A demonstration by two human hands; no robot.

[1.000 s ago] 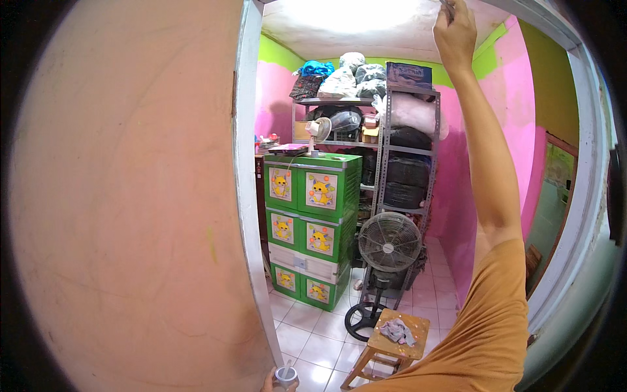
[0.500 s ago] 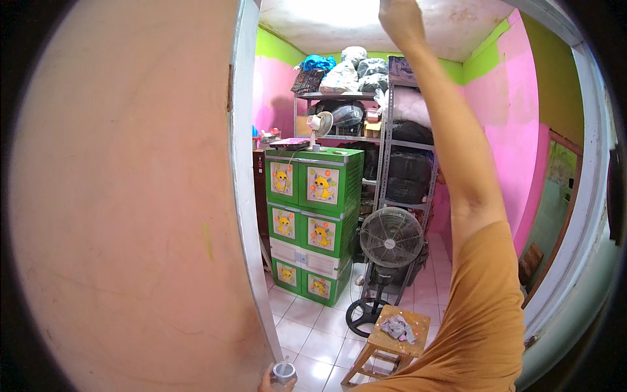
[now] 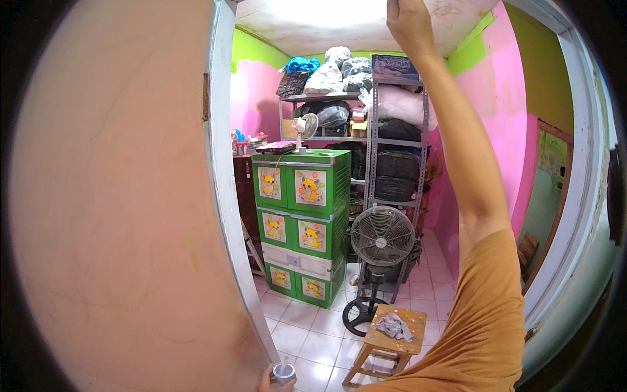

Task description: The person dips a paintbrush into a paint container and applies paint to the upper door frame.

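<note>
My right arm, in an ochre sleeve, reaches high, and my right hand (image 3: 409, 27) is at the top edge near the ceiling and door frame. Its fingers look curled closed, but the picture's edge cuts off the tips and anything in them. Low down, my left hand (image 3: 266, 380) is wrapped round a small pale cup (image 3: 283, 372) with a thin stick-like handle standing in it. This hand is just beside the foot of the white door frame (image 3: 251, 312).
A bare plastered wall (image 3: 117, 196) fills the left. Beyond the doorway stand a wooden stool (image 3: 373, 338) with a crumpled grey cloth (image 3: 396, 327), a black standing fan (image 3: 383, 238), a green cabinet (image 3: 337, 242) and a metal shelf rack (image 3: 371, 157) loaded with bags.
The room has shifted left in the picture as my view turned slightly right. My right hand shows a little lower and farther right. My left hand still holds the cup.
</note>
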